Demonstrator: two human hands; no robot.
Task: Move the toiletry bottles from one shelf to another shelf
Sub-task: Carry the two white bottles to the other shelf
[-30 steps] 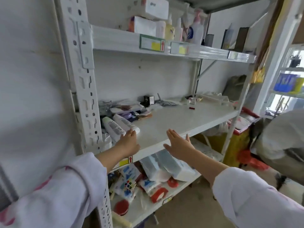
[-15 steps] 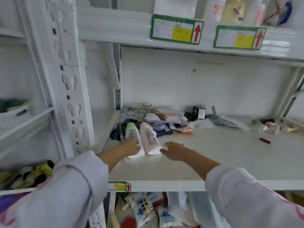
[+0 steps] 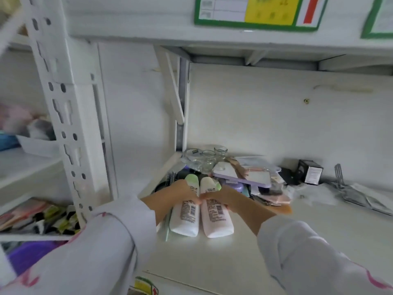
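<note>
Landmark for all positions: the white slotted upright (image 3: 70,124) of the shelving unit.

Left of the upright, a neighbouring rack holds blurred soft goods; contents cannot be identified.

Right of the upright, on the white shelf (image 3: 212,258), two toiletry bottles lie flat, side by side and touching along their length, caps pointing toward the back wall.

The left hand (image 3: 180,193) reaches in from a pale sleeve with pink markings. It rests over the upper body of the green-capped bottle (image 3: 186,218), fingers curled across the label in a grip around it. The bottle's base still lies on the shelf surface.

Immediately right, the right hand (image 3: 219,198) lies over the pink-tinted bottle (image 3: 214,222), fingers wrapped around its neck end and closed on it. The fingertips of both hands meet between the two bottles. This bottle also lies on the shelf.

Further right of the upright, behind and beside the bottles, clutter is piled: small glass jars (image 3: 209,159), a lilac-framed mirror (image 3: 251,177) resting on assorted items, and a dark hairbrush (image 3: 172,177) partly hidden behind the left hand.

Farther right again stands a small black box (image 3: 310,171), then crumpled clear wrapping (image 3: 361,196).

Above, on the edge of the next shelf, a green-bordered label (image 3: 255,11) with a yellow field and red arrow is fixed.
</note>
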